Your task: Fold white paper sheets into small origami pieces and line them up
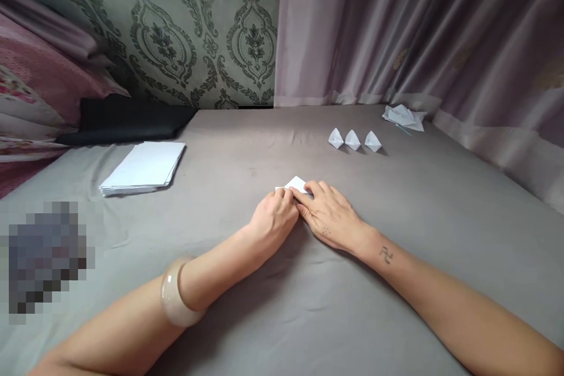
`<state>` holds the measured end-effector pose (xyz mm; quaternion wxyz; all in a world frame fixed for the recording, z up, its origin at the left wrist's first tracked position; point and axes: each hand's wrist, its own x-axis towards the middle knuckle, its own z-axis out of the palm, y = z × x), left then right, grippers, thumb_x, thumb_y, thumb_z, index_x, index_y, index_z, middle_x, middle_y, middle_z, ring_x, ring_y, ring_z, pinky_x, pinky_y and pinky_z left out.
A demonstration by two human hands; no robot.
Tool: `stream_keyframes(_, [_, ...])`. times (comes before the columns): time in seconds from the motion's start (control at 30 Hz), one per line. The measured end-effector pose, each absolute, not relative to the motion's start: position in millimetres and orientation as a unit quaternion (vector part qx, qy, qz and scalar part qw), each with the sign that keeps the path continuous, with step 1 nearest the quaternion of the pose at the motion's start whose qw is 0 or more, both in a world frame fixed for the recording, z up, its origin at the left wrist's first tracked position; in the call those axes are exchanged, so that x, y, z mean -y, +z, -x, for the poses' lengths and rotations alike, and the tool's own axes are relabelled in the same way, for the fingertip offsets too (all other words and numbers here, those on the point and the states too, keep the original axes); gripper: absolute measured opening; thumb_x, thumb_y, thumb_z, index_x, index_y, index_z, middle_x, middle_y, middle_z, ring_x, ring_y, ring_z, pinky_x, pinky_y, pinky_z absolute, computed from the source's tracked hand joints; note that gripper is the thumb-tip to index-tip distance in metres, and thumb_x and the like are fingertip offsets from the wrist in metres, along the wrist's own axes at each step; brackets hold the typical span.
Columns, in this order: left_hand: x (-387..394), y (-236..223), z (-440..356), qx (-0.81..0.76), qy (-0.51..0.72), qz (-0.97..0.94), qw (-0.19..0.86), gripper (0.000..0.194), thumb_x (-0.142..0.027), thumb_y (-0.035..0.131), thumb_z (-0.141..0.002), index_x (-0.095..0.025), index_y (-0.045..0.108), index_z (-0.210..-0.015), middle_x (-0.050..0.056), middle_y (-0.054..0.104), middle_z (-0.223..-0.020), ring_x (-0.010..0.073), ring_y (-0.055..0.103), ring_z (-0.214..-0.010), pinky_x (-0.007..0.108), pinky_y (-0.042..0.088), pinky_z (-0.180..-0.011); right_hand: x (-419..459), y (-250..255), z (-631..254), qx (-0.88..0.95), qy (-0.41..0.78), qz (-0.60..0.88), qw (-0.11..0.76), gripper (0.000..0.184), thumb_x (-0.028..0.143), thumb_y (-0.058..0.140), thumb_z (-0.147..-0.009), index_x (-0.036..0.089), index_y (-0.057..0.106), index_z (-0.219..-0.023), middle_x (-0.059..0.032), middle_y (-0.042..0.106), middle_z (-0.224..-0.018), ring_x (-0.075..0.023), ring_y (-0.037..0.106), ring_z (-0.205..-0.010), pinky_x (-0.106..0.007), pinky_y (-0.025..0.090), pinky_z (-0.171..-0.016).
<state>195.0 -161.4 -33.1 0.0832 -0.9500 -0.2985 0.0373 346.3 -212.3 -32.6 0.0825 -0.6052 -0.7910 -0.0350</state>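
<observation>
A small piece of white folded paper lies on the grey cloth in front of me, its pointed top showing beyond my fingers. My left hand is closed on its near left edge, fingers curled in. From the other side my right hand holds the same paper, thumb and index finger by the left fingertips, the other fingers bent over its right part. Both hands hide the near part of the paper. Farther off to the right stand three folded paper shapes in a row.
A stack of white paper sheets lies at the left. Loose folded papers with a thin light-blue stick rest at the far right, by the curtain. A black folded item lies back left; a blurred-out object is near left.
</observation>
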Motion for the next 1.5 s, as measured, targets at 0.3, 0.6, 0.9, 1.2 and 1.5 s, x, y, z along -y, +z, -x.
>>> stream_keyframes(0.3, [160,-15,-189,0.332,0.090,0.938,0.034,0.023,0.001,0.049,-0.079,-0.014,0.067,-0.080,0.014,0.059,-0.088,0.0247,0.053,-0.083,0.033,0.044,-0.065,216,-27,-346,0.776,-0.038,0.627,0.052,0.048,0.044,0.025,-0.100,0.022,0.054,-0.130,-0.0119,0.059,-0.113,-0.0248,0.050,-0.095,-0.037,0.039,-0.080])
stream_keyframes(0.6, [160,-14,-184,0.347,0.067,0.935,0.036,0.016,-0.004,0.052,-0.078,-0.015,0.064,-0.078,0.014,0.060,-0.089,0.0239,0.055,-0.082,0.031,0.046,-0.060,218,-25,-355,0.757,-0.063,0.650,0.042,0.045,0.040,0.025,-0.100,0.017,0.062,-0.112,-0.0122,0.061,-0.101,-0.0243,0.053,-0.090,-0.035,0.038,-0.072])
stream_keyframes(0.9, [142,-25,-178,0.365,-0.031,0.930,0.041,0.027,-0.031,0.039,-0.096,-0.016,0.061,-0.092,0.009,0.060,-0.088,0.0213,0.057,-0.082,0.027,0.040,-0.056,220,-31,-359,0.745,-0.088,0.660,0.052,0.037,0.033,0.034,-0.098,0.014,0.065,-0.100,-0.0128,0.061,-0.096,-0.0247,0.053,-0.089,-0.036,0.039,-0.068])
stream_keyframes(1.2, [119,-35,-178,0.251,-0.081,0.962,0.066,0.033,-0.026,0.032,-0.099,-0.017,0.064,-0.098,0.011,0.057,-0.108,0.0201,0.054,-0.093,0.031,0.046,-0.080,197,-46,-383,0.631,0.092,0.707,0.306,0.028,0.018,0.043,-0.088,0.022,0.072,-0.085,-0.0039,0.067,-0.097,-0.0146,0.060,-0.078,-0.027,0.042,-0.070])
stream_keyframes(1.5, [110,-32,-192,0.325,-0.110,0.938,0.040,0.021,-0.016,0.039,-0.092,-0.015,0.059,-0.085,0.012,0.061,-0.092,0.0210,0.055,-0.087,0.034,0.046,-0.081,190,-51,-385,0.565,0.151,0.696,0.417,0.026,0.018,0.045,-0.085,0.021,0.071,-0.082,-0.0058,0.071,-0.099,-0.0179,0.064,-0.090,-0.029,0.045,-0.084])
